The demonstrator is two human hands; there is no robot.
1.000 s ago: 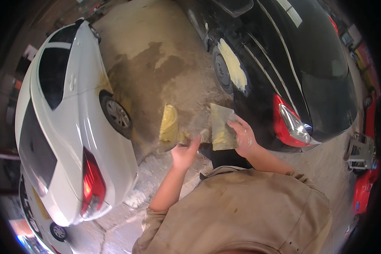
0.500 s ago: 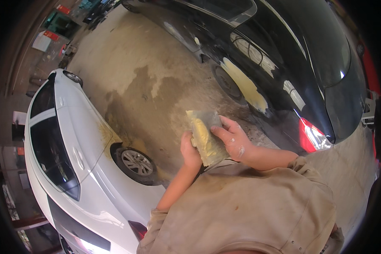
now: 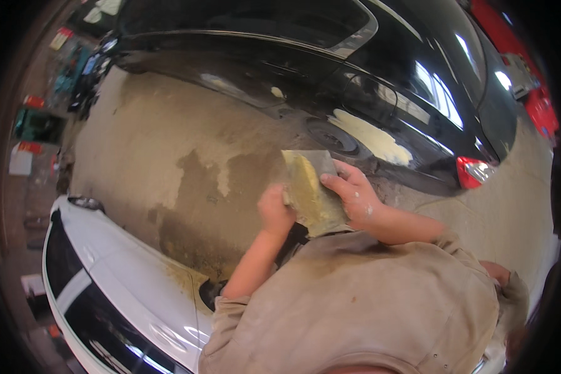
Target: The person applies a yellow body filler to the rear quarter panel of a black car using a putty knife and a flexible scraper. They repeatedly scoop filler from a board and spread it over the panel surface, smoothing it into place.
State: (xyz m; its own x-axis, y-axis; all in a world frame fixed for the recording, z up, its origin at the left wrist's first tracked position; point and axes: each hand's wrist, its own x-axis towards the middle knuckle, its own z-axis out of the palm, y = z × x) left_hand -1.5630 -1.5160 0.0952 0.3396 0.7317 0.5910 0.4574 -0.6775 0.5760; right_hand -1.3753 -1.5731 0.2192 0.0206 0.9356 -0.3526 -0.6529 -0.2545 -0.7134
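My right hand grips a thin grey rectangular mixing board by its right edge, thumb on top. A thick smear of yellow putty runs along the board's surface. White specks dot the back of that hand. At the board's left edge my left hand is closed, its fingers bent round something I cannot make out, mostly hidden.
A black car stands ahead, with a pale yellow filler patch above its rear wheel. Nearer on the left is a white car. Dark stains mark the concrete floor. Something red stands far right.
The view has swung, so the black car reaches further left and the white car sits lower. The yellow putty looks flatter and more spread along the board. Both hands stay at the board.
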